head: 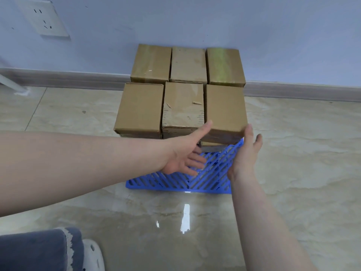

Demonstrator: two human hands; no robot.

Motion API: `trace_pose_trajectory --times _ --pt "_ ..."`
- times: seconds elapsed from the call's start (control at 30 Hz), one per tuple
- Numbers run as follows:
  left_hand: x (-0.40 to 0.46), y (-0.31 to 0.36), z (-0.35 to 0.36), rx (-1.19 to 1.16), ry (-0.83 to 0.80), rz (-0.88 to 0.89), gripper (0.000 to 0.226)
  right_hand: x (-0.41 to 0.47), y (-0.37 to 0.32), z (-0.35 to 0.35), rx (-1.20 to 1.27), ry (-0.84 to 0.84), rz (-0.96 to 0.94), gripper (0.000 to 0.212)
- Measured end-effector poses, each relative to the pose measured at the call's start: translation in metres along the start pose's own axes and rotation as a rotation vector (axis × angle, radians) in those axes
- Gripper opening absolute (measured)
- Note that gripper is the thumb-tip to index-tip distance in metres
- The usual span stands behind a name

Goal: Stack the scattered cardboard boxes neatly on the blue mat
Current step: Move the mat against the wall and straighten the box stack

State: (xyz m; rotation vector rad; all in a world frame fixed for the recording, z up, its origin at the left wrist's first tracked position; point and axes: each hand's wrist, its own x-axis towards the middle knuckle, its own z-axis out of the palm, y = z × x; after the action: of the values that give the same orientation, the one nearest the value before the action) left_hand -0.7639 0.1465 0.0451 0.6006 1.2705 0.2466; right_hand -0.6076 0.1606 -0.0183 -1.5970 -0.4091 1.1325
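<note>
Six cardboard boxes (183, 90) sit stacked on the blue mat (195, 182), centre frame; left hand (187, 153) and right hand (246, 153), both released with fingers straight, flank the lower-right box (224, 108); probably only squaring up remains.

A single head-worn wide-angle view looks forward and steeply down at the floor (293, 173), close in. The wall (195, 20) fills the upper frame, both forearms enter from the lower edges, and the cardboard boxes (183, 98) sit centre frame.
</note>
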Motion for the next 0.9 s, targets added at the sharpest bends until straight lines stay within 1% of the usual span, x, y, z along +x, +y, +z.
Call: trace_pose_trajectory --times 0.03,0.07,0.13,0.2,0.27,0.33,0.4,0.43,0.47,0.5,0.57,0.63,0.77,0.9 --pt "-0.004 0.009 0.003 0.057 0.030 0.079 0.094 0.007 -0.007 -0.002 -0.015 -0.006 -0.036 0.079" --pt "-0.007 0.018 0.004 0.103 0.093 0.180 0.080 0.014 -0.014 -0.002 -0.041 -0.024 -0.067 0.083" --pt "-0.011 0.034 -0.004 0.203 0.291 0.394 0.058 0.026 -0.031 0.004 -0.156 -0.059 -0.115 0.097" --pt "-0.009 0.042 -0.020 0.261 0.522 0.538 0.045 0.035 -0.047 0.015 -0.306 -0.098 -0.178 0.108" --pt "-0.006 0.038 -0.035 0.261 0.624 0.583 0.038 0.045 -0.062 0.027 -0.439 -0.147 -0.235 0.106" --pt "-0.001 0.031 -0.044 0.353 0.686 0.652 0.029 0.058 -0.074 0.037 -0.539 -0.179 -0.265 0.096" --pt "0.003 0.027 -0.051 0.626 0.838 0.749 0.026 0.072 -0.083 0.045 -0.607 -0.205 -0.262 0.095" --pt "0.006 0.026 -0.055 0.798 0.941 0.764 0.030 0.076 -0.087 0.049 -0.634 -0.220 -0.248 0.096" --pt "0.009 0.026 -0.060 0.949 1.030 0.750 0.041 0.079 -0.091 0.053 -0.657 -0.243 -0.236 0.096" --pt "0.013 0.026 -0.065 1.068 1.076 0.703 0.054 0.082 -0.094 0.058 -0.680 -0.275 -0.231 0.097" --pt "0.021 0.025 -0.073 1.196 1.055 0.555 0.076 0.084 -0.099 0.066 -0.724 -0.326 -0.227 0.098" --pt "0.027 0.024 -0.077 1.233 0.998 0.431 0.085 0.087 -0.098 0.073 -0.748 -0.327 -0.232 0.099" --pt "0.031 0.027 -0.074 1.259 0.953 0.405 0.087 0.092 -0.092 0.079 -0.756 -0.311 -0.274 0.082" --pt "0.031 0.031 -0.074 1.279 0.932 0.389 0.087 0.098 -0.091 0.077 -0.779 -0.299 -0.290 0.081"
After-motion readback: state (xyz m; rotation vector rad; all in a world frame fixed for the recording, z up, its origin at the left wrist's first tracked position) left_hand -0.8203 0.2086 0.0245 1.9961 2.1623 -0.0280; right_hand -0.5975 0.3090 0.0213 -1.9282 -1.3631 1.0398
